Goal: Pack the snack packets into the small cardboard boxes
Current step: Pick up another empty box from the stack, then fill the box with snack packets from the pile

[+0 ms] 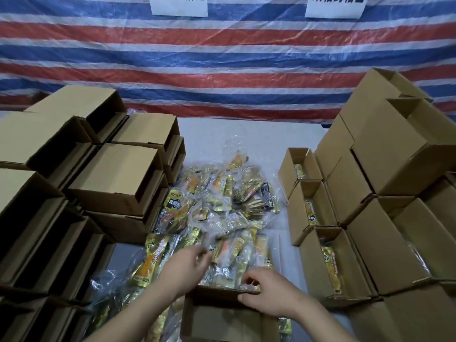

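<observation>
A heap of gold and orange snack packets [217,208] in clear plastic wrap lies on the table's middle. An open small cardboard box [222,317] stands at the near edge in front of me. My left hand [182,270] reaches into the near side of the heap, its fingers curled among the packets; blur hides whether they pinch one. My right hand [269,290] grips the far rim of that box, its fingers curled over the edge beside a packet.
Stacks of empty cardboard boxes [113,178] rise on the left. On the right, three open boxes holding packets [313,206] stand in a row, with taller box stacks [394,154] behind them. A striped tarp [222,58] hangs at the back.
</observation>
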### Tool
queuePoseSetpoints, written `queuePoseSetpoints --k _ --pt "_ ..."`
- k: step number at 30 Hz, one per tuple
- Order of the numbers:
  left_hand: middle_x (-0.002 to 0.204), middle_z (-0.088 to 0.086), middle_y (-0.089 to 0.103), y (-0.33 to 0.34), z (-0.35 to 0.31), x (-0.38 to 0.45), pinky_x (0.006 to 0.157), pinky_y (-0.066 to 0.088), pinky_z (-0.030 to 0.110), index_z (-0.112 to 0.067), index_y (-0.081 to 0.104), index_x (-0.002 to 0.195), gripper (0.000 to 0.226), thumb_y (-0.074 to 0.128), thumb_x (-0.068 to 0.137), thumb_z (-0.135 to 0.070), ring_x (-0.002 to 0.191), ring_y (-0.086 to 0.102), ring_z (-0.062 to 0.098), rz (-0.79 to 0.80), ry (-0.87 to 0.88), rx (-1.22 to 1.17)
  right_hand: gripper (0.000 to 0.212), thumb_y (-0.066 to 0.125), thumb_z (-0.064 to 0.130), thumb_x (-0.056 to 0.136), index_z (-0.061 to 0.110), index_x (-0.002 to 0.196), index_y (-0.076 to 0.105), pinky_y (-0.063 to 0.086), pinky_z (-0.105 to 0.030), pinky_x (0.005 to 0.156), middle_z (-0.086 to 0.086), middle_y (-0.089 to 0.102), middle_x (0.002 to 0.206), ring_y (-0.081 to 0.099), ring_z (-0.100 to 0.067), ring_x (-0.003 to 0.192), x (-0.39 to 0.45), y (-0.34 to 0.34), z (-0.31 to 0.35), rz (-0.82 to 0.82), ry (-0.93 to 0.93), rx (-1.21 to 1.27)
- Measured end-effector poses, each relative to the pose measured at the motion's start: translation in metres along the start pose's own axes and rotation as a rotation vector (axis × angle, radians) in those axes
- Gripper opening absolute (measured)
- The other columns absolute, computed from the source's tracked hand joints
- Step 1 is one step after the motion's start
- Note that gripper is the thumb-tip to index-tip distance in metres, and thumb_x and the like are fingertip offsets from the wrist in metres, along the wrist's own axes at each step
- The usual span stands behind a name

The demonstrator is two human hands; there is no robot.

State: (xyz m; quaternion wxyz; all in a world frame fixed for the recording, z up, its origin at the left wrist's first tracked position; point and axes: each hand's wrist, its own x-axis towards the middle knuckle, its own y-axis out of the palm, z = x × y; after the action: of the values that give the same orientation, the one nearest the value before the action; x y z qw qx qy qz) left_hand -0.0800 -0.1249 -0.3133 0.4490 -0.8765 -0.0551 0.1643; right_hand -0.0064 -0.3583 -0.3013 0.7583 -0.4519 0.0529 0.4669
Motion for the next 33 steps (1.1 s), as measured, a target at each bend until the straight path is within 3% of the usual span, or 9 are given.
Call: queuePoseSetpoints --k 3,8,11,16,18,20,23,29,33 --pt "0.128 0.003 0.063 0.001 0.009 0.037 0.087 0.051 0.031 -0.016 0.051 0.137 0.053 0.05 0.096 -0.051 0.109 0.063 0.018 -0.025 -0.205 0.049 0.045 0.062 0.064 0.079 0.036 0.115 0.06 0.047 -0.023 0.09 0.025 0.049 0.102 0.052 -0.002 0.102 -0.001 0.001 -0.005 0.037 -0.009 0.009" --pt "0.094 -0.003 0.058 0.017 0.023 0.084 0.049 0.042 0.022 -0.009 0.047 0.131 0.067 0.064 0.087 -0.057 0.065 0.049 0.006 0.161 -0.453 0.037 0.072 0.061 0.079 0.069 0.036 0.126 0.058 0.046 -0.029 0.101 0.019 0.055 0.123 0.052 -0.001 0.115 -0.001 0.0 -0.009 0.075 0.028 0.08" --pt "0.09 -0.003 0.059 0.027 0.03 0.1 0.067 0.055 0.028 -0.012 0.056 0.122 0.062 0.071 0.081 -0.056 0.077 0.058 0.011 0.226 -0.456 0.094 0.08 0.054 0.086 0.067 0.035 0.129 0.058 0.045 -0.025 0.1 0.021 0.054 0.123 0.051 0.001 0.115 -0.002 -0.003 -0.011 0.048 0.026 0.102" --pt "0.14 0.013 0.047 0.033 0.04 0.116 0.105 0.047 0.042 -0.016 0.02 0.153 0.102 0.074 0.077 -0.058 0.126 0.049 0.03 0.361 -0.482 0.074 0.069 0.054 0.08 0.074 0.032 0.122 0.062 0.045 -0.021 0.095 0.016 0.058 0.117 0.054 0.001 0.109 -0.002 -0.01 -0.019 -0.044 0.022 0.137" --pt "0.146 0.012 0.04 0.031 0.042 0.119 0.106 0.046 0.04 -0.022 0.022 0.153 0.096 0.072 0.079 -0.057 0.127 0.049 0.028 0.377 -0.456 0.101 0.066 0.055 0.08 0.073 0.033 0.119 0.064 0.045 -0.019 0.093 0.019 0.059 0.114 0.055 0.004 0.107 0.0 -0.011 -0.022 -0.053 0.04 0.169" --pt "0.136 0.01 0.051 0.034 0.042 0.119 0.089 0.056 0.03 -0.019 0.04 0.145 0.079 0.078 0.08 -0.044 0.112 0.061 0.021 0.36 -0.493 -0.015 0.059 0.054 0.082 0.07 0.039 0.109 0.063 0.045 -0.015 0.088 0.023 0.06 0.106 0.055 0.008 0.102 0.001 -0.013 -0.022 -0.061 0.061 0.197" --pt "0.074 0.008 0.071 0.037 0.034 0.113 0.046 0.053 0.025 0.0 0.059 0.108 0.041 0.083 0.077 -0.012 0.056 0.069 0.015 0.28 -0.646 -0.358 0.047 0.053 0.084 0.068 0.044 0.093 0.059 0.046 -0.014 0.084 0.024 0.061 0.1 0.057 0.009 0.097 0.005 -0.014 -0.025 -0.078 0.084 0.233" --pt "0.093 0.007 0.064 0.009 0.008 0.098 0.06 0.05 0.026 -0.003 0.056 0.105 0.027 0.065 0.092 -0.025 0.079 0.063 0.018 0.106 -0.494 -0.522 0.047 0.057 0.072 0.077 0.031 0.098 0.067 0.052 -0.024 0.086 0.011 0.068 0.098 0.062 -0.002 0.093 0.015 -0.023 -0.024 -0.129 0.071 0.305" --pt "0.076 0.001 0.054 -0.033 -0.024 0.08 0.053 0.041 0.022 -0.012 0.05 0.096 0.015 0.059 0.093 -0.023 0.063 0.051 0.011 0.063 -0.318 -0.574 0.026 0.062 0.06 0.088 0.04 0.105 0.062 0.051 -0.015 0.082 0.016 0.067 0.102 0.061 0.005 0.096 0.023 -0.04 0.0 -0.198 0.044 0.422"
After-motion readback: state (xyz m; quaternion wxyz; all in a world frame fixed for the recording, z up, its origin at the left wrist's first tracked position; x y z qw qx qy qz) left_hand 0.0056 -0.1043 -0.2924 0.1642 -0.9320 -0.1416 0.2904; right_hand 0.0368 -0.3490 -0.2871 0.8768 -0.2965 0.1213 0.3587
